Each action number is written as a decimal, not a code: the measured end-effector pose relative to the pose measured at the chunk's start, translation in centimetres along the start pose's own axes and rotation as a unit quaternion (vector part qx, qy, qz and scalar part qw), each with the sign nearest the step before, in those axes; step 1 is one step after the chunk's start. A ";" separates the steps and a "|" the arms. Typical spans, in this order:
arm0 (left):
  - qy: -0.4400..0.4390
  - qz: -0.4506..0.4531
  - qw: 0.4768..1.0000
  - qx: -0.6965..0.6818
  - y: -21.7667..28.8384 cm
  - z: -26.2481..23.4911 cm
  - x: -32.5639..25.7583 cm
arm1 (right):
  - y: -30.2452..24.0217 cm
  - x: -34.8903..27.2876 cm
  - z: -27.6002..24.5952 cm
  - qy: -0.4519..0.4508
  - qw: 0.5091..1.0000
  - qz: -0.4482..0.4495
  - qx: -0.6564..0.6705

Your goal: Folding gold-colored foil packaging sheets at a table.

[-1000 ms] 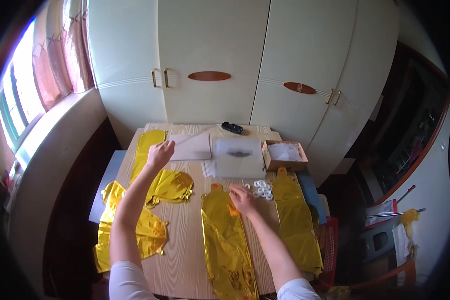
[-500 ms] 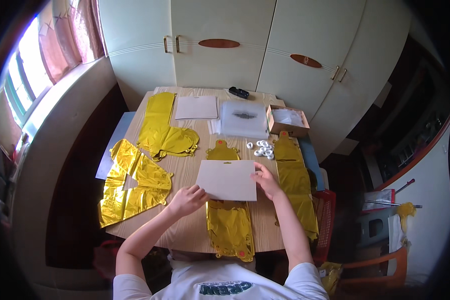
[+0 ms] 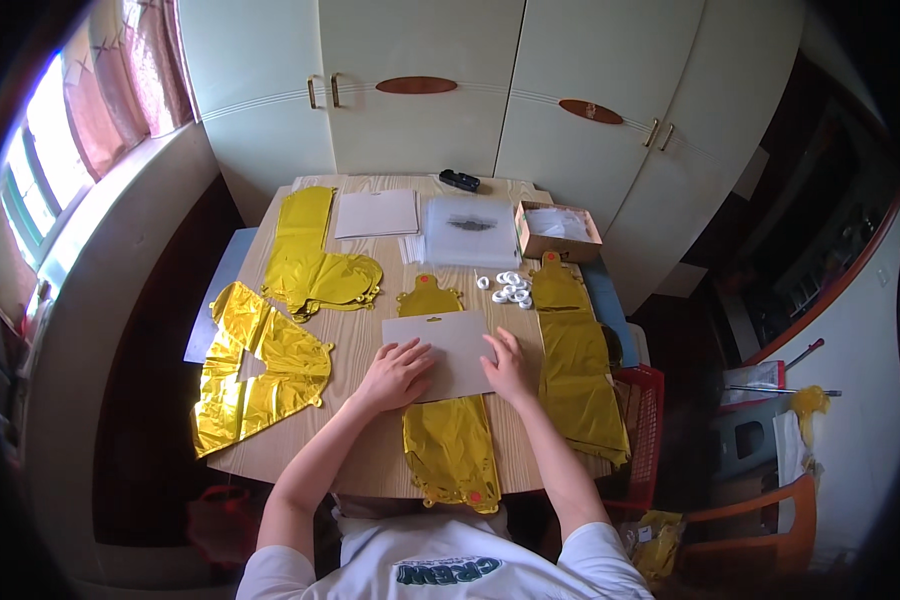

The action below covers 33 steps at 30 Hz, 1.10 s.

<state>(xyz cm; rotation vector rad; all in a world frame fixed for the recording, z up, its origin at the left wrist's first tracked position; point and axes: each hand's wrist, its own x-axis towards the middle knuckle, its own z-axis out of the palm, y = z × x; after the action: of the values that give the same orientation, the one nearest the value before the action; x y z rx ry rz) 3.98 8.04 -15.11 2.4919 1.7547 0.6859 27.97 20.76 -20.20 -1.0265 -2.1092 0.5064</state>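
A white card with a small hanger slot lies across a flat gold foil balloon, whose two ends stick out beyond it. My left hand rests on the card's left part, fingers stretched out over it. At the right edge, my right hand touches the card with its fingers apart. Another long gold foil balloon lies to the right. To the left are a crinkled, shiny gold foil balloon and, behind it, an L-shaped pile of gold foil balloons.
Behind the card are several white ribbon rolls. Farther back are stacked white cards, clear plastic bags, an open cardboard box with clear bags and a black object. A red plastic chair stands at the right.
My left hand has gone from the card's left edge to lying spread on top of it. The right hand stays at the right edge. The whole view has shifted slightly.
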 end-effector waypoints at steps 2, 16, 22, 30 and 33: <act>-0.014 -0.005 1.000 -0.009 0.0 0.1 0.0 | -0.7 -0.2 -0.5 -0.025 0.999 -0.032 -0.024; -0.032 0.040 0.998 -0.028 -0.4 -0.4 -0.4 | -2.1 -0.6 -1.2 -0.132 0.983 -0.100 -0.078; -0.038 0.063 0.995 -0.069 -0.4 -0.7 -0.6 | -2.7 -1.3 -1.8 -0.137 0.984 -0.102 -0.056; -0.044 0.068 0.994 -0.070 -0.4 -0.7 -0.5 | -3.8 -1.5 -2.5 -0.174 0.964 -0.171 -0.103; -0.060 0.059 0.994 -0.074 -0.2 -1.0 -0.4 | -4.0 -1.4 -2.6 -0.195 0.959 -0.173 -0.112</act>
<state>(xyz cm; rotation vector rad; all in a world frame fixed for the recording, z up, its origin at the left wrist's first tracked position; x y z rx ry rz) 3.30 7.50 -14.45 2.4943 1.4708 0.6326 28.50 17.35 -16.64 -0.6860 -2.6807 0.3170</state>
